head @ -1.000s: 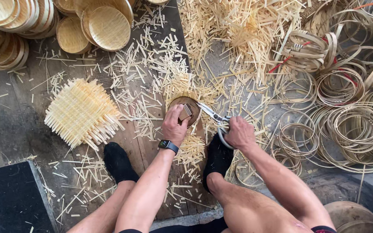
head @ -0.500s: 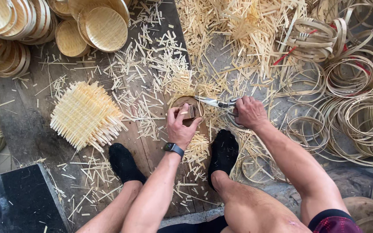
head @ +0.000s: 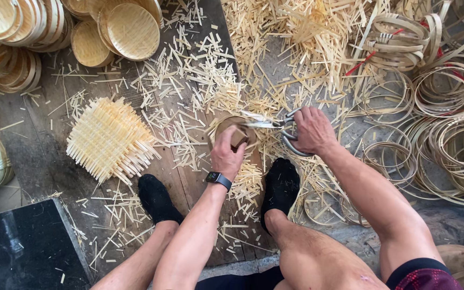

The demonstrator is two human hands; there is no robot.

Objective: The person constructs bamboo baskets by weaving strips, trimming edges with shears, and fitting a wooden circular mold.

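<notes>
Your left hand (head: 227, 152) grips a small round woven bamboo basket (head: 236, 130) on the wooden floor (head: 44, 150) between your black-socked feet (head: 280, 180). Your right hand (head: 311, 130) is closed around large metal shears (head: 275, 127), blades at the basket's rim, amid pale bamboo trimmings (head: 200, 70).

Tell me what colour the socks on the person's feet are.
Black, both socks. They show plainly in the head view, against pale bamboo offcuts on the floor.
</notes>
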